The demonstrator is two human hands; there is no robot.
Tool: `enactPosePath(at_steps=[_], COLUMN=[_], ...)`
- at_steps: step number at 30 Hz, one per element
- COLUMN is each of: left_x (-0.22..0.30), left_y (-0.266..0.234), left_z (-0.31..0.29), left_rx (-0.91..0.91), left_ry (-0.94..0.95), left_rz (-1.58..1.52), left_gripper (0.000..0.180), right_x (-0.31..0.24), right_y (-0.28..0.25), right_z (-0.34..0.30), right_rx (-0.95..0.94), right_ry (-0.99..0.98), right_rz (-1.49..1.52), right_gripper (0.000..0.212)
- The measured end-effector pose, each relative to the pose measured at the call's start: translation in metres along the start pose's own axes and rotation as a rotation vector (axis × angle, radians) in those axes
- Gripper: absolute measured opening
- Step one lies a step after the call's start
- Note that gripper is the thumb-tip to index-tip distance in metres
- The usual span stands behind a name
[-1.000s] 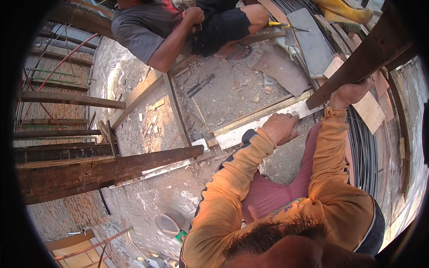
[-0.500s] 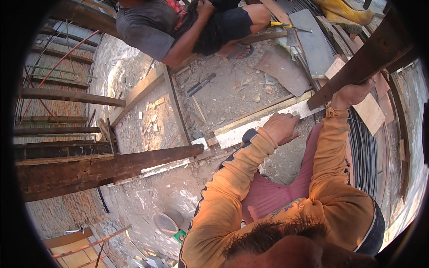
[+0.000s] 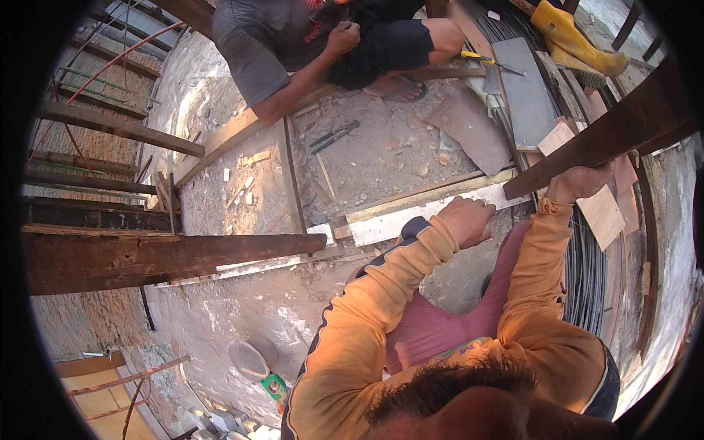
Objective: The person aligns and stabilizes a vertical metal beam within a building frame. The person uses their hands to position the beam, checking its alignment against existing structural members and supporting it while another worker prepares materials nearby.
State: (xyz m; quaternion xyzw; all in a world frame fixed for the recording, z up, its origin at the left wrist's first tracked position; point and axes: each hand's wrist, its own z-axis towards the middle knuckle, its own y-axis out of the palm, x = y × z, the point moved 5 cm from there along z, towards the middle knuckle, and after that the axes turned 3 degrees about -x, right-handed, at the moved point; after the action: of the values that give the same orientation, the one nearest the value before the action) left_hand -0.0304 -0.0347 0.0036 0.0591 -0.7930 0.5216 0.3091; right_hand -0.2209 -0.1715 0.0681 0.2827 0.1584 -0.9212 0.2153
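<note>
My left hand [image 3: 469, 222] has its fingers bent in, at the near edge of a long white-faced board [image 3: 411, 214] lying on the ground. What the fingers close on, if anything, is hidden. My right hand [image 3: 579, 182] is closed against the near side of a dark wooden post [image 3: 609, 128], whose lower end meets the right end of the board. A yellowish wooden strip [image 3: 425, 199] runs along the board's far side. My knees and pink trousers are just below the board.
Another person [image 3: 293, 66] sits across from me. Pliers-like tool [image 3: 334, 137] lies on the dirt. A dark beam [image 3: 161, 257] juts in from the left. A yellow boot [image 3: 572, 40], a grey sheet [image 3: 524, 95] and bundled black rods [image 3: 583, 271] are at right. A bucket [image 3: 251, 359] stands lower left.
My view has shifted slightly. My left hand's fingers look more drawn in than before, while my right hand stays at the post. The other person's hand has moved a little.
</note>
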Motion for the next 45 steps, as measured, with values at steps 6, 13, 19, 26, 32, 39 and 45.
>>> enactPosePath(at_steps=[6, 13, 19, 26, 32, 39, 45], left_x=[0.001, 0.002, 0.001, 0.0, 0.001, 0.003, -0.006], left_y=[0.003, 0.003, 0.004, 0.006, 0.005, 0.004, 0.004], left_z=[0.001, -0.001, 0.001, 0.004, 0.002, 0.012, 0.012], left_rx=[0.03, 0.021, 0.049, 0.023, -0.001, 0.021, -0.008], left_ry=[0.015, 0.008, 0.02, 0.001, -0.004, 0.036, -0.013], left_rz=[-0.011, -0.004, 0.022, 0.029, 0.011, 0.014, -0.002], left_gripper=[0.039, 0.043, 0.041, 0.042, 0.042, 0.041, 0.042], right_x=[-0.018, -0.031, 0.002, 0.011, 0.007, 0.044, -0.005], right_y=[-0.004, -0.008, 0.0, 0.002, 0.0, 0.007, 0.006], right_z=[0.01, 0.009, 0.007, 0.0, 0.001, 0.0, 0.001], right_rx=[-0.05, -0.119, -0.012, 0.076, -0.105, 0.12, 0.039], right_ry=[0.031, 0.012, 0.065, 0.044, 0.154, -0.104, -0.009], right_rz=[0.022, 0.001, 0.07, -0.022, -0.067, -0.132, -0.092], right_gripper=[0.04, 0.033, 0.043, 0.052, 0.056, 0.052, 0.039])
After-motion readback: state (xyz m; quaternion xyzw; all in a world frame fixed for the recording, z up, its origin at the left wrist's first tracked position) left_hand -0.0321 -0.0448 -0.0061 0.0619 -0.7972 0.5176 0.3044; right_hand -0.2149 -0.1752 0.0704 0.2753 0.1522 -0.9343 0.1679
